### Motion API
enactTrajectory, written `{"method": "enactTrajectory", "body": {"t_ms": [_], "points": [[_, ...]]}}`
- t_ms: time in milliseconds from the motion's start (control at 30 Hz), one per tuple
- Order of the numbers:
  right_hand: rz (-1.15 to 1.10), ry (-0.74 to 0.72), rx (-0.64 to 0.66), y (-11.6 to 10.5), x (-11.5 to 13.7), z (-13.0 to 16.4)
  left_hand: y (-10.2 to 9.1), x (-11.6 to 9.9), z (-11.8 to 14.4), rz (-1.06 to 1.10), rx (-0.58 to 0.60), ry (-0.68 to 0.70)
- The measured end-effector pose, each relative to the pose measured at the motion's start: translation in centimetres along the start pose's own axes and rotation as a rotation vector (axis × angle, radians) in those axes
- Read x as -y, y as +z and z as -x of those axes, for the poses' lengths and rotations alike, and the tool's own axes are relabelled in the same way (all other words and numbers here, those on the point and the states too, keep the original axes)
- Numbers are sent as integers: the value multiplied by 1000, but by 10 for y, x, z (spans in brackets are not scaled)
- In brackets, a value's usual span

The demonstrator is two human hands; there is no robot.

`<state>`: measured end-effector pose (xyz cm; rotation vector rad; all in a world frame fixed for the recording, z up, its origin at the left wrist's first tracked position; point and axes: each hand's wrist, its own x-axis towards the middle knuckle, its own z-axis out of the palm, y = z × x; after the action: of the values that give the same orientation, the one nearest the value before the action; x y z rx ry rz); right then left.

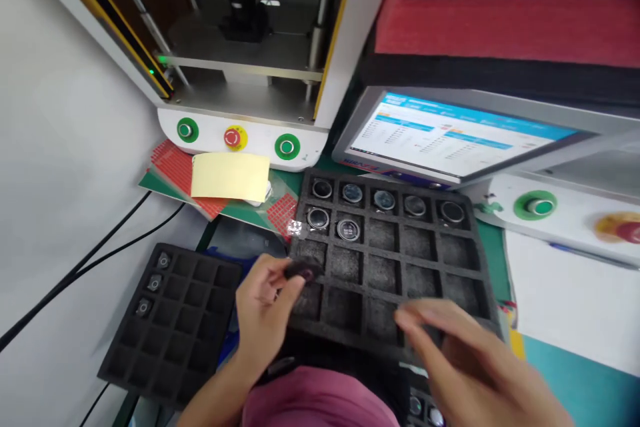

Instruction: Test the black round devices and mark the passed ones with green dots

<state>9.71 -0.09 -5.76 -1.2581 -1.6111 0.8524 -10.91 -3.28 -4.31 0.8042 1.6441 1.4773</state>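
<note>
My left hand [265, 303] pinches a small dark round part [304, 269] between thumb and fingers, above the left side of a black foam tray [367, 260]. The tray's back row of pockets holds several round, glass-faced parts [384, 199]. Two more sit in the second row, one a disc with light markings on its face [349, 230]. Over the tray's front right hovers my right hand [465, 347], thumb and finger closed together at the tips; whether anything is between them I cannot make out.
To the left lies a smaller foam tray [180, 327] with three small square parts [154, 283]. Behind stands a machine with green buttons [287, 147] and a red stop button [233, 137]. A lit screen [455, 140] is at back right. Yellow paper [230, 175] covers red-patterned sheets; black cables [75, 273] run left.
</note>
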Motion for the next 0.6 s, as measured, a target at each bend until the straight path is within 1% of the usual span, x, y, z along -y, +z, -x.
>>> {"method": "enactTrajectory", "body": {"t_ms": [33, 67, 133, 233, 300, 333, 400, 467, 533, 600], "points": [[12, 64, -40, 15, -5, -7, -9, 3, -5, 69, -68, -75], [-3, 129, -58, 31, -11, -16, -17, 6, -9, 116, -108, -128], [-89, 251, 6, 66, -22, -33, -28, 10, -14, 152, -120, -186], [-103, 291, 70, 111, -32, -52, -35, 17, -14, 188, -96, -254], [-79, 292, 87, 131, -35, -57, -36, 21, -11, 182, -87, -265], [-75, 295, 96, 137, -35, -58, -37, 23, -10, 175, -86, -263], [-90, 308, 123, 143, -34, -58, -36, 25, -8, 163, -77, -260], [-140, 326, 155, 138, -30, -57, -35, 23, -8, 167, -52, -265], [-196, 334, 167, 123, -20, -56, -33, 19, -8, 186, -21, -280], [-286, 329, 170, 101, -5, -52, -29, 13, -8, 223, 8, -299]]}}
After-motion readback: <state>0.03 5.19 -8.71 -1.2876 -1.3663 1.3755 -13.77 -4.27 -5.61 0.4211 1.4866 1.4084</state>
